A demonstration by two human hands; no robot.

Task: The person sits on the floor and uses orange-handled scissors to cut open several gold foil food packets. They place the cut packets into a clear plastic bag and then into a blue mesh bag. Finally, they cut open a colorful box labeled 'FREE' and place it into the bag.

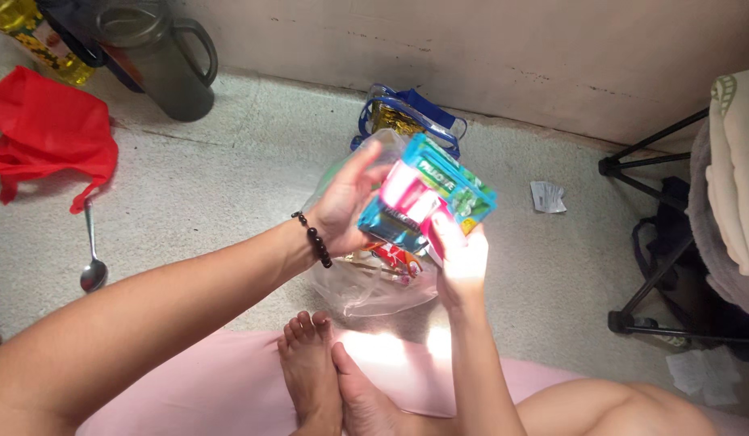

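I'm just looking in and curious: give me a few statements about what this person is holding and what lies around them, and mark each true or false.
1. Both hands hold one teal and pink packet. True: the left hand grips its left side, the right hand its lower edge.
2. A metal spoon lies on the floor. True.
3. The red bag lies under the packet. False: it lies far off to the left; a clear plastic bag is beneath the packet.
4. The left wrist is bare. False: it wears a dark beaded bracelet.
5. A grey lidded jug stands near the wall. True.
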